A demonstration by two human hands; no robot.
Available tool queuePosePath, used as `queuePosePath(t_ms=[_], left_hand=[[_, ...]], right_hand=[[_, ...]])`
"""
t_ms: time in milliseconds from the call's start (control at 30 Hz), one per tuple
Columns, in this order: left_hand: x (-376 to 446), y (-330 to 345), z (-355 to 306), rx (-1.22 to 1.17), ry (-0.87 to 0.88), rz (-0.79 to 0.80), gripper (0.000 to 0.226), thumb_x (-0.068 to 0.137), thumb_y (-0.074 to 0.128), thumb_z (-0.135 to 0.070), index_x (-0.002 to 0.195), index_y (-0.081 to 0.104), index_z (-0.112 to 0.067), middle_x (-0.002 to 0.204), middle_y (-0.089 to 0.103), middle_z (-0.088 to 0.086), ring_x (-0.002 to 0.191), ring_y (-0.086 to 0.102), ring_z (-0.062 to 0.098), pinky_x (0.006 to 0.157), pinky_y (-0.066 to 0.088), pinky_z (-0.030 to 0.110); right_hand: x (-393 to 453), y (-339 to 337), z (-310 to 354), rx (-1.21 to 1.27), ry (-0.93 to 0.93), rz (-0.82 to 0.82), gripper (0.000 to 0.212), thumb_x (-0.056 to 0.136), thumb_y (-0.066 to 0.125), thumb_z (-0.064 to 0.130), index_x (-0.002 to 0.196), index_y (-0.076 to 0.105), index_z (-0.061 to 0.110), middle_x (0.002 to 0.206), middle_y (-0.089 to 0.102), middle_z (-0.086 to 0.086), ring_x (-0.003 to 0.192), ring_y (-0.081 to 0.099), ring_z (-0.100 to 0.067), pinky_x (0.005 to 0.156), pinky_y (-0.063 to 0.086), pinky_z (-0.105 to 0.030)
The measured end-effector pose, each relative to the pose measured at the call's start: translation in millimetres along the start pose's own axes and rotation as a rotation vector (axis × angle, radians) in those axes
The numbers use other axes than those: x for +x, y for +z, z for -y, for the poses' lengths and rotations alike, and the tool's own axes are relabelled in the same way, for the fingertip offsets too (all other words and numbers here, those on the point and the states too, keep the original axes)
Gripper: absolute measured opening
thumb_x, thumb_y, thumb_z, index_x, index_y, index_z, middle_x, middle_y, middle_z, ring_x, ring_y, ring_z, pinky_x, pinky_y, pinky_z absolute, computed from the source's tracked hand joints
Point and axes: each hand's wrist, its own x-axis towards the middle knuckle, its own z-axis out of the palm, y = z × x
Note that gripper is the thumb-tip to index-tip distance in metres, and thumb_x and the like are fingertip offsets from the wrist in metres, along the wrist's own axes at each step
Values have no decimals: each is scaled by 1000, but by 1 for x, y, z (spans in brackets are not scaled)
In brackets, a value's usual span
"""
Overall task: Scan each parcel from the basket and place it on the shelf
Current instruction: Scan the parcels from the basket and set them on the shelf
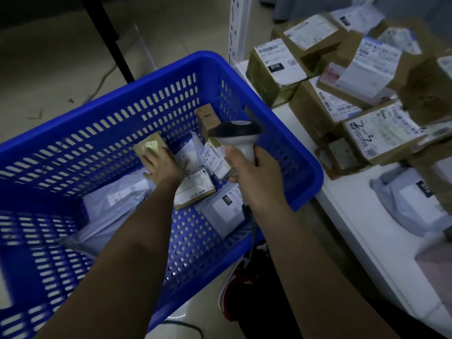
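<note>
Cardboard parcel (149, 148), small and brown, lies at the far wall inside the blue basket (102, 123); my left hand (162, 165) rests on it, fingers curled over its near edge. My right hand (256, 177) grips the white handle of the scanner (238, 135), its dark head over the basket's right rim. Grey mailer bags (117, 192) lie near the basket's left side. Labelled boxes (274, 69) crowd the white shelf (354, 216) just beside the basket.

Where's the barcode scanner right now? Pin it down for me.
In the head view, the barcode scanner is gripped in the right hand, above the blue basket's right side, near the shelf.
</note>
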Motion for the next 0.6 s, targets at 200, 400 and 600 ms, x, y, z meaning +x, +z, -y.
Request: queuePosePath(t_ms=[200, 400, 600], left_hand=[[-2, -7, -3, -211, -206, -70, 85, 87, 60, -46, 146, 13, -7, 154, 5, 20, 135, 20, 45, 104, 32, 51], [-25, -22, 30, -655, -348, -72, 87, 77, 75, -33, 140, 20, -9, 139, 32, 23, 125, 38, 42, 102, 38, 52], [-85, -69, 59, -1100, -208, 61, 60, 90, 60, -5, 130, 18, -22, 123, 48, 10, 101, 56, 25, 83, 50, 42]], right_hand=[[0, 4, 1, -40, -8, 78, 23, 91, 62, 38, 105, 65, 20, 90, 63, 6, 81, 63, -15, 69, 48, -27], [-5, 1, 5, -67, -57, 98, 21, 91, 63, 36, 107, 65, 23, 87, 64, 8, 76, 64, -11, 59, 48, -17], [-17, -4, 13, -25, -53, 30, 10, 92, 63, 25, 99, 63, 18, 86, 64, 2, 70, 60, -14, 53, 46, -15]])
